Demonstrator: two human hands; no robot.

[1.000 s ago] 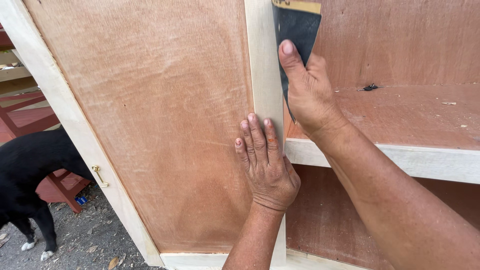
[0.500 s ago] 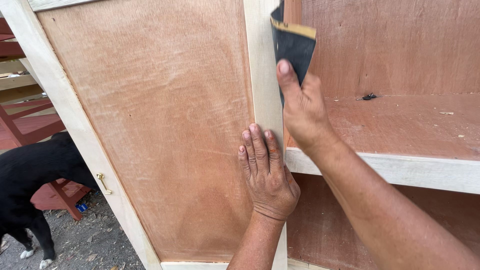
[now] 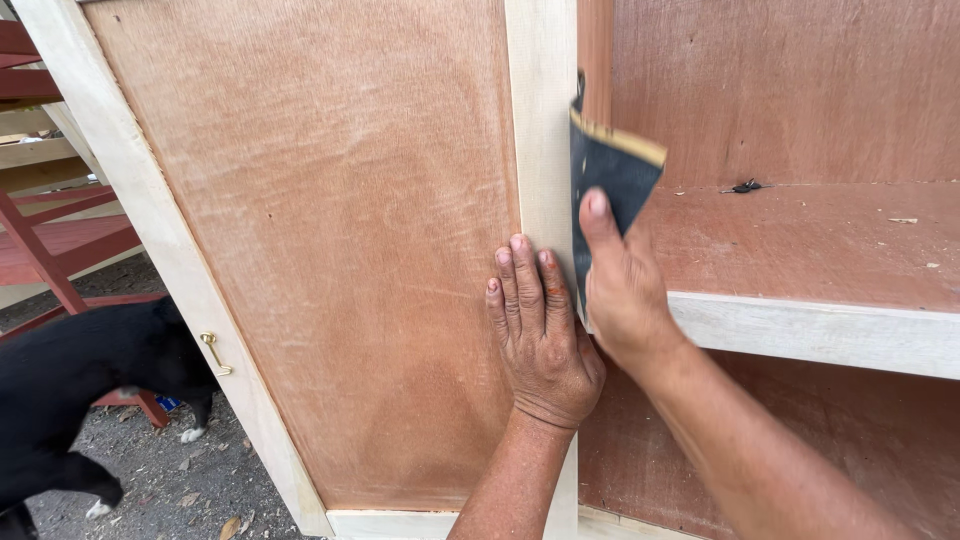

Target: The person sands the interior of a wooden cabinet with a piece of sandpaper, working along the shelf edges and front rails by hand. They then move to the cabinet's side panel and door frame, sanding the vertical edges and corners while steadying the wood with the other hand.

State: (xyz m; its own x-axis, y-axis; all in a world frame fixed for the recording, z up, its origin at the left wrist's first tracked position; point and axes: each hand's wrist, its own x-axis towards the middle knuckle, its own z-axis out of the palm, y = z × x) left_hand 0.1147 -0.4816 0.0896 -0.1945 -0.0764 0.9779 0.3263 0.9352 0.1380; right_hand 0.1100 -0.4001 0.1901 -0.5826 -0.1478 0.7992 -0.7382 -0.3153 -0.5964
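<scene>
Right hand (image 3: 625,290) pinching sandpaper (image 3: 610,185) against the vertical door stile (image 3: 540,120), centre frame; left hand (image 3: 540,330) lying flat, bracing just left.

Right hand (image 3: 625,300) and its dark sandpaper (image 3: 610,185) — lower on the pale door frame (image 3: 540,130) than before.

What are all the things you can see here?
door: 1, reddish-brown panel with pale frame, left and centre
latch: 1, brass, door's left frame
shelf: 1, reddish-brown with pale front edge, right
sandpaper: 1, dark folded sheet, at door's right frame
small dark thing: 1, black, back of shelf
animal: 1, black with white paws, bottom left on ground
red frame: 1, far left
left hand: 1, flat on door
right hand: 1, holding sandpaper
</scene>
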